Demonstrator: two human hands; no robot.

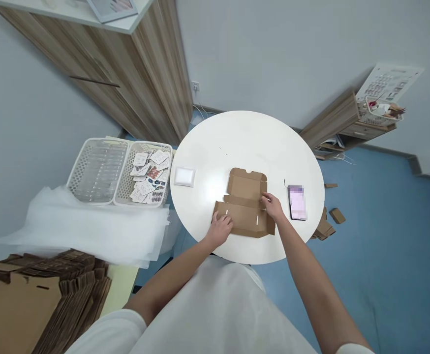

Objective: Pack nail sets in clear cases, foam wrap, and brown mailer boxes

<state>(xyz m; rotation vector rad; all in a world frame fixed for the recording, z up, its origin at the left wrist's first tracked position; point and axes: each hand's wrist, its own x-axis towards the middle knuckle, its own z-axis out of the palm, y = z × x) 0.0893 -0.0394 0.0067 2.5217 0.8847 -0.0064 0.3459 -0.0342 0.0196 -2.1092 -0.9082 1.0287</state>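
- One flat brown cardboard box (245,204), unfolded and only partly creased, lies on a round white counter (237,132), toward the edge nearest the person.
- The left hand (221,229) rests on the box's near left corner. Its fingers are curled down over the flap. Whether they grip the edge or only press on it cannot be told.
- The right hand (273,205) is at the box's right side, level with the middle fold. Its fingers are drawn together on a small side flap there.
- A phone (297,202) lies face up on the counter just to the right of the box, beside the right hand.
- A small white square pad (184,176) lies on the counter to the left of the box, well apart from it.
- Further left of the box, off the counter, two white mesh baskets stand side by side. The nearer basket (146,177) holds loose printed cards; the farther basket (99,169) holds clear packets.
- Left of the box and closer to the person, white foam sheets (89,226) are piled loosely, with a stack of flat cardboard blanks (34,290) beyond them.
- Right of the box, cardboard scraps (325,226) lie on the blue floor (384,221).
- Behind the box, past the counter, a wooden cabinet (126,73) stands against the wall.
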